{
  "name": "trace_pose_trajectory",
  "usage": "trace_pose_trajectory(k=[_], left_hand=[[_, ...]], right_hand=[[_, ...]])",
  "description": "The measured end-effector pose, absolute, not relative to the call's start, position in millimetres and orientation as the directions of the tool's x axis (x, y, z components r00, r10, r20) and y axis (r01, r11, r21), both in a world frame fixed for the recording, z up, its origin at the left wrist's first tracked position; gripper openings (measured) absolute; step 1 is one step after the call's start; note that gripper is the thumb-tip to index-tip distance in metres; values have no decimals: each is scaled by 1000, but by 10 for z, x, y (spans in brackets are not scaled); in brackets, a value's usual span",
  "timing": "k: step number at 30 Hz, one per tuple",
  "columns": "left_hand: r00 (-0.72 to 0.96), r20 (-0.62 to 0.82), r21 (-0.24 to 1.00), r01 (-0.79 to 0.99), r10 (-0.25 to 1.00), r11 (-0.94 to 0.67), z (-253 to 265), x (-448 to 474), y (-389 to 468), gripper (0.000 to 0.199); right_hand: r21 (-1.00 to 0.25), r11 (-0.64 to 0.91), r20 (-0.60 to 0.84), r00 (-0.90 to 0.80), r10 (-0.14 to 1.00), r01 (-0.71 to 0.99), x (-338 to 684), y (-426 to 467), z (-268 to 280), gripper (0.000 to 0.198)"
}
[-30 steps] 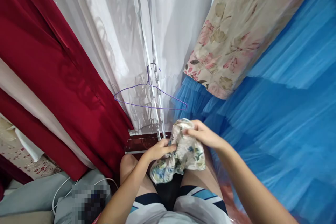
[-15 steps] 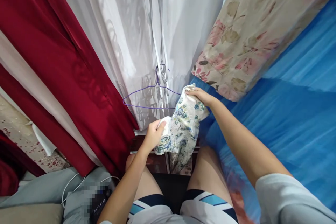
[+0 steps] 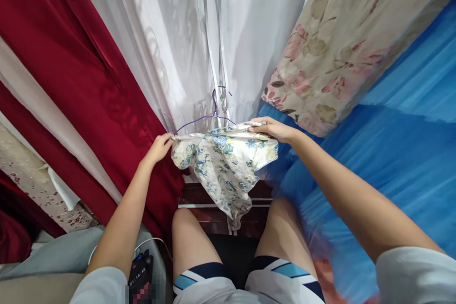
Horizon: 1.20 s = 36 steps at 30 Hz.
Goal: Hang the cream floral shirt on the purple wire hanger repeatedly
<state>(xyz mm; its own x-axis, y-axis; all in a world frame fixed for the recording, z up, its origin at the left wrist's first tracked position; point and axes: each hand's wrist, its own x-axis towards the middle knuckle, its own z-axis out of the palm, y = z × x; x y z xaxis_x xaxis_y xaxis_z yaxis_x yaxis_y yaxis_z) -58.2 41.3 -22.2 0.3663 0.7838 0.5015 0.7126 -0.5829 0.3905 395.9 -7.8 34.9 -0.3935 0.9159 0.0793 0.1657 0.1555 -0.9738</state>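
A white top (image 3: 224,152) with blue and green flowers is stretched sideways between my hands, its lower part hanging in a point. My left hand (image 3: 160,149) pinches its left upper corner. On the opposite side, my right hand (image 3: 274,129) grips the upper edge with the fingers behind and the thumb in front. Just behind the top hangs a purple hanger (image 3: 214,109), its hook and sloping arms showing above the cloth. The hanger's lower bar is hidden by the fabric.
White curtains (image 3: 256,33) hang behind the hanger. Red cloth (image 3: 117,80) hangs at left; a floral cloth (image 3: 320,57) and blue fabric (image 3: 402,166) are at right. A phone (image 3: 140,268) showing a timer lies low on the left, near a white cable (image 3: 151,240).
My left hand has moved left and up, spreading the top, which was bunched between my hands. It now covers the hanger's lower bar. My right hand stays in nearly the same place.
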Motion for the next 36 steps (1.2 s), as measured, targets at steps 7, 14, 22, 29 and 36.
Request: trace_pose_trajectory(k=[7,14,22,29,36], left_hand=[[228,656,531,539,720,-654,164,-7,500,30],[96,714,486,645,694,-589,-13,210,198,31],[72,705,405,776,706,-484,195,304,41,32],[-41,693,469,784,720,-407,106,359,273,42],[-54,695,486,770,717,-413,45,487,329,42]], right_hand=[[-984,130,81,-338,938,125,4007,-145,256,44],[-934,320,325,2,946,157,4134,-361,-222,44],[-918,395,393,197,898,29,3947,-531,340,39],[-888,459,459,15,888,-10,3455,-1001,459,40],[-923,383,384,132,914,34,3519,-674,589,41]])
